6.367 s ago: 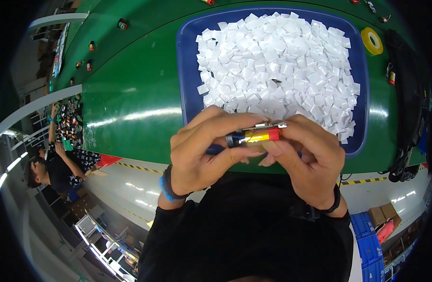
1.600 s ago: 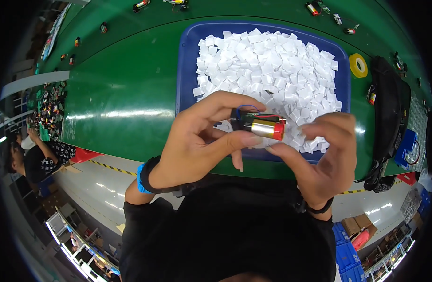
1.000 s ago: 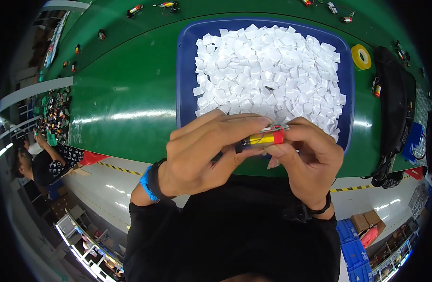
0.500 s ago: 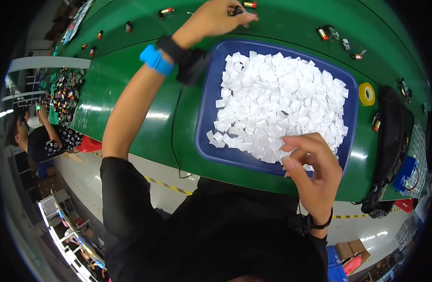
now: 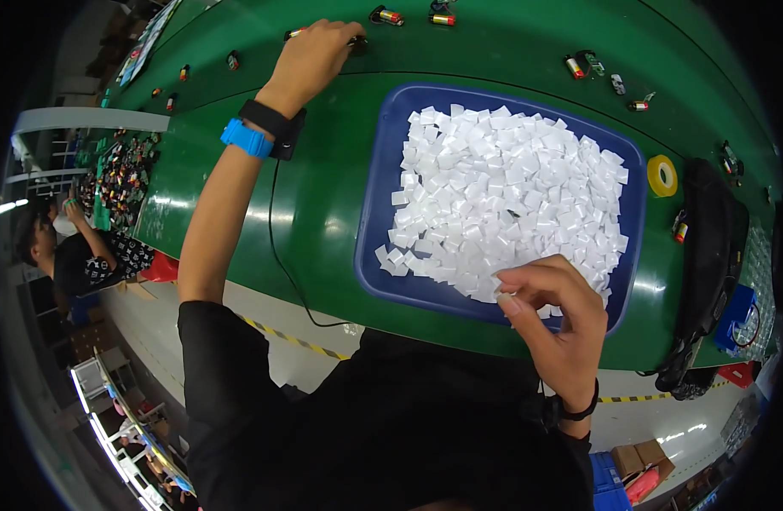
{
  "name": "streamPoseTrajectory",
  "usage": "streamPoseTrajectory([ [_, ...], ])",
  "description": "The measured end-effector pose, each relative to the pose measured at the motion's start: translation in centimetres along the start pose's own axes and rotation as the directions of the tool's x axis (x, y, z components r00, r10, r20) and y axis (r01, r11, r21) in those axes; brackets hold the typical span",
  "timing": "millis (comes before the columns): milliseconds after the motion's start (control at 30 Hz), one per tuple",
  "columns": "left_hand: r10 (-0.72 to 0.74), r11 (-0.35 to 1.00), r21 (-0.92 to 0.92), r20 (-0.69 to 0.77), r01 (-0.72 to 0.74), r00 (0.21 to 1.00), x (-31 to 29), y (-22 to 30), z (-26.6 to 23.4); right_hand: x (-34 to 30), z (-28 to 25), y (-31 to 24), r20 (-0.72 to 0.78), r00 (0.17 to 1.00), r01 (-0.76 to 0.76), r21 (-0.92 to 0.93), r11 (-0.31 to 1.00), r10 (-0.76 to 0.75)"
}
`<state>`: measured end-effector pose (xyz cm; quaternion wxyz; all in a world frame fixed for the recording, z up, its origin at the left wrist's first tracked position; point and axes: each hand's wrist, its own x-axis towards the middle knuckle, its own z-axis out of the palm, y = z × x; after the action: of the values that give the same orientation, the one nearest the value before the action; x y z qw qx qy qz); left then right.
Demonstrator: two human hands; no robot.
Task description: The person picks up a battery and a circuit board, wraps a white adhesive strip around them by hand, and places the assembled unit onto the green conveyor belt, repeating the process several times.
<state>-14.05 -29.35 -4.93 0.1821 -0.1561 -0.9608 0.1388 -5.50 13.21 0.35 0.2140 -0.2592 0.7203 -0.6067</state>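
Green table (image 5: 328,183), dark part (image 5: 359,41) partly hidden by left fingers (image 5: 345,33)

Desk (image 5: 332,183) brightly lit; white glare below the left fingers (image 5: 346,32) and rightward of the right fingers (image 5: 536,277). Outer edges bowed, dim; corners black.

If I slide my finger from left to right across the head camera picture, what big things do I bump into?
A pile of small parts → the left hand → a blue tray full of white squares → a yellow tape roll → a black bag.
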Motion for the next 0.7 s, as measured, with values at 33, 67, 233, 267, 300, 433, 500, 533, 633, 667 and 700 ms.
streamPoseTrajectory([
  [33, 0.004, 1.0, -0.002, 0.002, -0.004, 1.0, 0.3, 0.7, -0.6, 0.0, 0.1, 0.1, 0.015, 1.0, 0.009, 0.005, 1.0, -0.009],
  [67, -0.188, 0.912, -0.36, 0.053, 0.194, 0.981, 0.1, 1.3, -1.3, 0.0, 0.3, 0.2, 0.031, 0.999, 0.018, 0.011, 1.0, -0.018],
  [233, -0.371, -0.141, -0.841, 0.533, 0.522, 0.76, -0.4, 9.5, -9.2, 0.6, 1.3, 0.6, 0.01, 1.0, -0.01, 0.076, 0.997, 0.01],
  [267, -0.333, -0.262, -0.847, 0.53, 0.463, 0.78, -0.7, 11.5, -10.3, 1.1, 1.7, 0.4, 0.018, 1.0, -0.014, 0.113, 0.994, 0.012],
  [300, -0.317, -0.335, -0.823, 0.556, 0.458, 0.768, -1.1, 13.7, -11.6, 1.4, 2.2, 0.3, 0.026, 1.0, -0.019, 0.149, 0.989, 0.016],
  [433, -0.343, -0.457, -0.756, 0.636, 0.469, 0.692, -2.9, 20.6, -16.2, 0.5, 4.3, 1.0, -0.042, 0.999, 0.015, 0.241, 0.97, -0.005],
  [500, -0.355, -0.517, -0.749, 0.629, 0.415, 0.692, -3.6, 22.6, -16.9, 0.1, 4.8, 1.5, -0.088, 0.996, 0.033, 0.261, 0.965, -0.01],
  [533, -0.375, -0.569, -0.742, 0.618, 0.355, 0.691, -3.9, 23.4, -16.9, 0.0, 4.9, 1.9, -0.127, 0.992, 0.047, 0.201, 0.978, -0.021],
  [633, -0.398, -0.578, -0.758, 0.584, 0.301, 0.707, -4.3, 24.3, -16.6, 0.0, 5.0, 2.5, -0.207, 0.977, 0.066, 0.077, 0.995, -0.049],
  [667, -0.403, -0.536, -0.788, 0.555, 0.304, 0.727, -4.4, 24.5, -16.5, 0.1, 5.2, 2.6, -0.246, 0.967, 0.086, 0.094, 0.992, -0.06],
  [700, -0.406, -0.492, -0.816, 0.524, 0.303, 0.749, -4.4, 24.6, -16.4, 0.2, 5.3, 2.7, -0.287, 0.955, 0.108, 0.109, 0.988, -0.073],
])
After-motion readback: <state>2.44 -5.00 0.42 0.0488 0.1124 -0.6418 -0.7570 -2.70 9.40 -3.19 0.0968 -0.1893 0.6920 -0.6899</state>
